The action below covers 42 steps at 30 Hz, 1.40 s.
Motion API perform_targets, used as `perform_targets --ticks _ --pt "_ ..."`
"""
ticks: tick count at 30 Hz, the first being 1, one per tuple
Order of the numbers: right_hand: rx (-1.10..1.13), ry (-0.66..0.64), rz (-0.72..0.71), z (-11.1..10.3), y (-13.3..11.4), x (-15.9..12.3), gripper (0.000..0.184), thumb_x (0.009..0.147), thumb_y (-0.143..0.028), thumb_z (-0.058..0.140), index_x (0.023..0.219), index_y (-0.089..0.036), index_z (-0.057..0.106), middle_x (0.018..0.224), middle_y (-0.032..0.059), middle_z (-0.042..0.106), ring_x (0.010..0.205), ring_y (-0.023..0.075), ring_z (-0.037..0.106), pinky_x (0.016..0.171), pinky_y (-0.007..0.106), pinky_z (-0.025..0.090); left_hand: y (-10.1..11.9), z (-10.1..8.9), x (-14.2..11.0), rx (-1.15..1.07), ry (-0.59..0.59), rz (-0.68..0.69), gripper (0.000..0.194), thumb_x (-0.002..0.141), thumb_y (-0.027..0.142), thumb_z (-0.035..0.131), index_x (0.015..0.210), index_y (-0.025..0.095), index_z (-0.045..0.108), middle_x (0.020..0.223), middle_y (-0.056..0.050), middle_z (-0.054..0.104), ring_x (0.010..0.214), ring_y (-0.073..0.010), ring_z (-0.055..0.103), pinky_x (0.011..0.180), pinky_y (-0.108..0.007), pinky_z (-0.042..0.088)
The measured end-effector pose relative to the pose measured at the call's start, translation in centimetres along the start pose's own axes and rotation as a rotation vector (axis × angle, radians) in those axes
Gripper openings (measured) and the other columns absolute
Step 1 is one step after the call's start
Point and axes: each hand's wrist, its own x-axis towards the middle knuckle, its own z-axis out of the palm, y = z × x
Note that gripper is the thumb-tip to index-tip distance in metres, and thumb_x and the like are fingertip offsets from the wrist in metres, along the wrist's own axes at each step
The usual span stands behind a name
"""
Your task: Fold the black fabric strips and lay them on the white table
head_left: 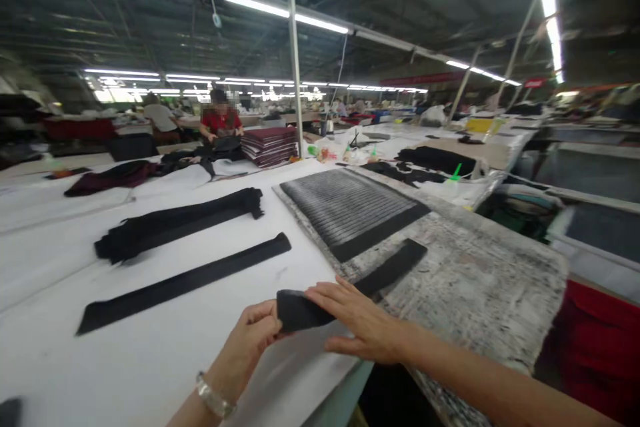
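Observation:
A black fabric strip [395, 267] stretches from the stained grey board onto the white table edge. Its near left end is pinched between the thumb and fingers of my left hand [260, 325]. Over the strip's middle lies my right hand [355, 320], flat with fingers stretched out and thumb apart. Just beyond, overlapping black strips [350, 207] form a ribbed stack on the board. Left of my hands, a single black strip [185, 283] rests on the white surface, and behind it is a thick pile of black strips [180, 223].
The stained board [480, 273] covers the table's right side. Farther back stand a maroon fabric stack [269, 145], a green-nozzled bottle [456, 173] and dark cloth [437, 160]. A person in red [221, 121] handles dark fabric across the table. Red cloth [595, 340] hangs at the right.

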Motion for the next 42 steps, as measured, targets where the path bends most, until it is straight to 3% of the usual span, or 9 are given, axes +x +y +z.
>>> perform_targets --ticks 3,6,10,17,19,22,27,33,42 --pt "0.011 -0.122 -0.077 4.3 -2.5 1.8 0.059 0.094 -0.046 0.041 0.146 -0.026 0.023 0.151 0.0066 0.027 0.14 0.0222 0.019 0.115 0.05 0.006 -1.5 -2.9 -4.9 -0.307 0.175 -0.169 0.026 0.07 0.03 0.065 0.067 0.019 0.042 0.087 -0.004 0.064 0.088 -0.0211 0.062 0.082 -0.037 0.047" --pt "-0.026 -0.11 -0.145 7.6 -4.3 3.6 0.052 0.095 -0.04 0.04 0.144 -0.026 0.029 0.15 0.0072 0.029 0.141 0.0249 0.018 0.114 0.054 0.007 -2.9 -4.2 -8.0 -0.387 0.41 -0.288 0.037 0.07 0.042 0.066 0.092 0.022 0.043 0.092 -0.007 0.067 0.084 -0.0235 0.066 0.078 -0.042 0.049" --pt "-0.032 -0.071 -0.209 9.4 -6.6 5.8 0.046 0.094 -0.028 0.042 0.14 -0.028 0.036 0.148 0.0066 0.035 0.138 0.0243 0.025 0.113 0.055 0.014 -4.6 -5.2 -9.5 -0.067 0.545 -0.199 0.064 0.065 0.029 0.067 0.119 0.024 0.034 0.076 0.003 0.06 0.069 -0.016 0.06 0.067 -0.031 0.048" --pt "0.04 0.177 -0.095 8.3 -10.0 10.7 0.042 0.087 -0.022 0.053 0.128 -0.028 0.046 0.131 0.0056 0.051 0.123 0.0193 0.044 0.113 0.052 0.008 -4.9 -8.8 -12.1 0.239 0.602 -0.116 0.058 0.061 0.014 0.052 0.117 0.022 0.039 0.08 0.003 0.06 0.068 -0.0139 0.053 0.063 -0.027 0.04" --pt "0.056 0.11 -0.185 8.5 -10.9 12.2 0.035 0.087 -0.025 0.054 0.122 -0.027 0.05 0.12 0.0047 0.057 0.115 0.0195 0.049 0.112 0.051 0.013 -4.7 -9.8 -12.9 0.244 0.567 -0.125 0.059 0.06 0.012 0.051 0.117 0.021 0.038 0.078 0.004 0.059 0.066 -0.0132 0.052 0.061 -0.026 0.04" --pt "0.075 -0.023 -0.279 9.9 -11.9 14.3 0.016 0.088 -0.021 0.051 0.102 -0.023 0.059 0.099 0.002 0.062 0.094 0.0165 0.056 0.095 0.038 0.036 -4.9 -10.7 -13.9 0.318 0.567 -0.129 0.059 0.062 0.01 0.049 0.119 0.021 0.038 0.073 0.005 0.056 0.063 -0.0136 0.051 0.059 -0.027 0.041" --pt "0.041 -0.037 -0.288 12.6 -12.4 16.6 0.014 0.084 -0.013 0.052 0.093 -0.02 0.061 0.093 0.0031 0.062 0.086 0.0165 0.055 0.077 0.03 0.04 -6.1 -10.8 -15.7 0.903 0.842 0.09 0.043 0.078 0.013 0.046 0.121 0.019 0.046 0.112 -0.009 0.057 0.101 -0.0228 0.055 0.091 -0.045 0.046" --pt "0.034 -0.075 -0.376 12.9 -11.9 17.3 0.02 0.084 -0.01 0.049 0.097 -0.018 0.063 0.093 0.0054 0.06 0.087 0.0167 0.053 0.077 0.028 0.043 -7.8 -10.1 -17.2 1.309 0.459 0.209 0.037 0.089 0.012 0.038 0.121 0.019 0.056 0.12 -0.011 0.059 0.113 -0.0217 0.055 0.098 -0.041 0.05" --pt "-0.006 -0.023 -0.518 13.4 -10.7 16.6 0.029 0.091 -0.012 0.043 0.11 -0.022 0.062 0.097 0.0052 0.06 0.09 0.0176 0.051 0.082 0.03 0.042 -7.9 -10.6 -16.9 1.429 0.539 0.212 0.032 0.091 0.019 0.042 0.118 0.012 0.058 0.117 -0.013 0.062 0.111 -0.022 0.057 0.096 -0.039 0.052"
